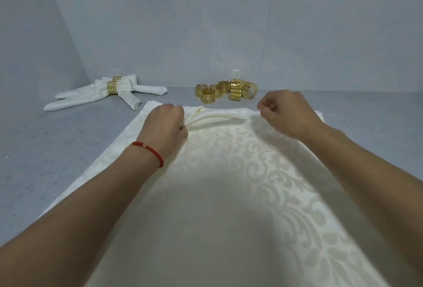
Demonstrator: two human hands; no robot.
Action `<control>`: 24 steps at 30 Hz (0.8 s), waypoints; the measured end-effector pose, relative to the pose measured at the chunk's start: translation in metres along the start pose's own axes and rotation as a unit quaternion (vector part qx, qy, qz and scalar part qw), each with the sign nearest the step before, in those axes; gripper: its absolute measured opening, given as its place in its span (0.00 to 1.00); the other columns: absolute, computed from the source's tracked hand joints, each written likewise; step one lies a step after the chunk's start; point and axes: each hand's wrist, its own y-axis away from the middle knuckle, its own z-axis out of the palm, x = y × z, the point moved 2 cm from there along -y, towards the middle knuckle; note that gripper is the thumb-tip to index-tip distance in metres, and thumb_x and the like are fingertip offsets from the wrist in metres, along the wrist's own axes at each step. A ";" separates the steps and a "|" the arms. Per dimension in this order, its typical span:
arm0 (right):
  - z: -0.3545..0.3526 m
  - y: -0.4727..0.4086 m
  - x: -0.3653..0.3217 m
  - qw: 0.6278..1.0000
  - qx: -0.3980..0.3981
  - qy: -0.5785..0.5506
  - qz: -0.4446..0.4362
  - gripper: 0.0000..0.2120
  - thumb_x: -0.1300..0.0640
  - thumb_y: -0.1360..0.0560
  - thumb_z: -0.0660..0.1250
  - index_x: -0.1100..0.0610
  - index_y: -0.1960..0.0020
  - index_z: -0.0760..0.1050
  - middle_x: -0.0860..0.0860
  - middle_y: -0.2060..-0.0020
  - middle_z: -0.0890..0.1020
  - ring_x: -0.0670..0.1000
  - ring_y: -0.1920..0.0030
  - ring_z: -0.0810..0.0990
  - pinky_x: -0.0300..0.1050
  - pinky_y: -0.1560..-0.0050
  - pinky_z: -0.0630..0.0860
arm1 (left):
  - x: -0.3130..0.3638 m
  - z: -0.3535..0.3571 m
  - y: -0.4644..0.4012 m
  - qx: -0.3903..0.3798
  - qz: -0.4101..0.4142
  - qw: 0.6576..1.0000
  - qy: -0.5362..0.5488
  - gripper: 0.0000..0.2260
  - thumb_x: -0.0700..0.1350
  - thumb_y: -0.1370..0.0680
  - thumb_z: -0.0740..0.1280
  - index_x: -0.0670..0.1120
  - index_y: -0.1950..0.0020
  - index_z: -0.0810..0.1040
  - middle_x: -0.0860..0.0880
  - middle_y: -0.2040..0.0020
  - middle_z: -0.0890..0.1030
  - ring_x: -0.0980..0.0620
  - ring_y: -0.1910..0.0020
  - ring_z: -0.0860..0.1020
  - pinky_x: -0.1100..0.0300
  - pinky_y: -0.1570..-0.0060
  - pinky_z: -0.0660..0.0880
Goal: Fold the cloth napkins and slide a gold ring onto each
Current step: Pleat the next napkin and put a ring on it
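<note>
A cream damask napkin (229,195) with a scrolling leaf weave lies spread on the speckled grey table (57,149), reaching from the near edge outward. At its far hem the left hand (166,124) (red cord bracelet on the wrist) grips bunched cloth; the right hand (286,112) pinches the hem with curled fingers. Beyond lie loose gold rings (225,91) with cut-out key patterns. Far left rest two ringed napkins (103,92), with bare table around them.
</note>
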 end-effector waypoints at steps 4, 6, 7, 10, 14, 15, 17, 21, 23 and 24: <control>0.040 -0.057 -0.008 0.999 -0.016 0.016 0.037 0.08 0.56 0.23 0.65 0.53 0.47 0.82 0.53 0.51 0.85 0.59 0.46 0.81 0.55 0.43 0.79 | -0.010 0.015 0.007 0.039 -0.040 0.998 -0.014 0.12 0.38 0.28 0.68 0.44 0.65 0.64 0.45 0.65 0.69 0.44 0.66 0.67 0.52 0.66 0.62; 0.060 -0.075 -0.012 0.998 -0.001 0.019 0.052 0.12 0.55 0.22 0.66 0.53 0.40 0.80 0.54 0.46 0.83 0.59 0.42 0.80 0.52 0.43 0.78 | -0.009 0.020 0.009 0.046 -0.050 0.997 -0.039 0.13 0.36 0.30 0.70 0.44 0.65 0.66 0.45 0.66 0.71 0.45 0.69 0.65 0.56 0.69 0.59; 0.069 -0.083 -0.013 0.998 0.018 0.025 0.053 0.13 0.55 0.22 0.67 0.53 0.38 0.79 0.53 0.43 0.82 0.59 0.41 0.79 0.52 0.44 0.77 | -0.010 0.020 0.008 0.053 -0.059 0.996 -0.038 0.14 0.35 0.31 0.70 0.44 0.65 0.65 0.45 0.66 0.71 0.46 0.70 0.65 0.58 0.71 0.56; 0.089 -0.105 -0.014 0.994 0.037 0.100 0.035 0.25 0.56 0.25 0.72 0.50 0.29 0.73 0.51 0.31 0.74 0.58 0.33 0.72 0.55 0.39 0.72 | -0.016 0.025 0.003 0.034 -0.093 0.995 -0.024 0.16 0.38 0.26 0.65 0.46 0.65 0.59 0.49 0.64 0.67 0.49 0.69 0.64 0.59 0.72 0.51; 0.100 -0.129 -0.006 0.977 0.035 0.210 0.025 0.21 0.54 0.25 0.74 0.53 0.34 0.76 0.52 0.33 0.73 0.58 0.34 0.68 0.54 0.39 0.68 | -0.018 0.022 -0.001 0.042 -0.116 0.992 -0.006 0.18 0.39 0.25 0.63 0.47 0.66 0.55 0.50 0.64 0.64 0.48 0.65 0.65 0.55 0.67 0.55; 0.102 -0.131 -0.004 0.972 0.040 0.232 0.015 0.21 0.54 0.26 0.75 0.54 0.35 0.76 0.52 0.36 0.74 0.58 0.35 0.68 0.53 0.40 0.67 | -0.020 0.021 -0.002 0.048 -0.116 0.992 0.002 0.18 0.39 0.25 0.64 0.47 0.66 0.55 0.49 0.63 0.65 0.47 0.64 0.66 0.55 0.65 0.56; 0.104 -0.129 -0.004 0.965 0.053 0.256 -0.019 0.23 0.56 0.28 0.76 0.54 0.37 0.73 0.52 0.40 0.76 0.58 0.37 0.70 0.52 0.42 0.67 | -0.021 0.021 -0.001 0.061 -0.111 0.992 0.016 0.19 0.38 0.26 0.65 0.47 0.66 0.55 0.48 0.63 0.66 0.46 0.63 0.66 0.55 0.63 0.57; 0.092 -0.114 -0.004 0.979 0.102 0.173 -0.033 0.19 0.55 0.30 0.75 0.54 0.45 0.69 0.49 0.56 0.79 0.56 0.49 0.74 0.52 0.46 0.69 | -0.027 0.022 0.000 0.089 -0.097 0.991 0.036 0.16 0.36 0.29 0.67 0.46 0.66 0.60 0.47 0.65 0.66 0.44 0.66 0.66 0.54 0.64 0.57; 0.076 -0.098 -0.001 0.992 0.118 0.054 -0.003 0.19 0.53 0.29 0.75 0.52 0.44 0.70 0.49 0.55 0.79 0.55 0.52 0.76 0.54 0.48 0.73 | -0.030 0.020 0.000 0.099 -0.090 0.990 0.046 0.13 0.36 0.29 0.68 0.44 0.65 0.63 0.46 0.66 0.66 0.44 0.67 0.66 0.54 0.65 0.58; 0.067 -0.089 0.002 0.992 0.124 -0.025 0.010 0.18 0.54 0.29 0.75 0.52 0.43 0.71 0.49 0.52 0.79 0.54 0.51 0.78 0.54 0.48 0.76 | -0.031 0.019 0.000 0.107 -0.086 0.989 0.048 0.13 0.35 0.30 0.68 0.43 0.65 0.64 0.46 0.66 0.67 0.44 0.68 0.66 0.54 0.65 0.58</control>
